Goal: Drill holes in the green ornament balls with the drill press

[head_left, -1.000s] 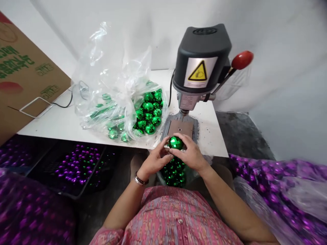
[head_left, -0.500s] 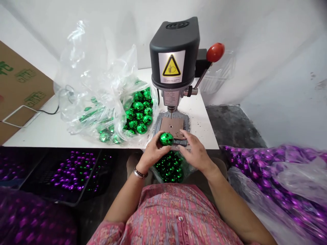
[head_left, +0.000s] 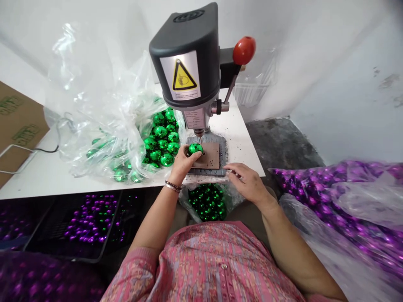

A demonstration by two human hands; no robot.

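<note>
My left hand (head_left: pixel 182 161) grips a shiny green faceted ball (head_left: pixel 195 148) between thumb and fingers. The ball is just below and left of the bit of a black bench drill press (head_left: pixel 187 54), over the brown board (head_left: pixel 210 156) on its grey base. By the base's front right corner, my right hand (head_left: pixel 247 180) is loosely bent with the index finger stretched out and the thumb apart; no object shows in it. To the left, several like balls (head_left: pixel 162 144) fill a clear plastic bag (head_left: pixel 107 121).
A lever with a red knob (head_left: pixel 244 50) juts from the drill's right side. Green balls lie in a bag (head_left: pixel 208 201) below the table edge. Purple balls are in a bag (head_left: pixel 315 201) at right and a dark crate (head_left: pixel 88 220) at lower left. A cardboard box (head_left: pixel 20 126) stands left.
My left hand has carried the green ball forward from the table's front edge to under the drill bit. My right hand has drawn away to the right. The view has shifted.
</note>
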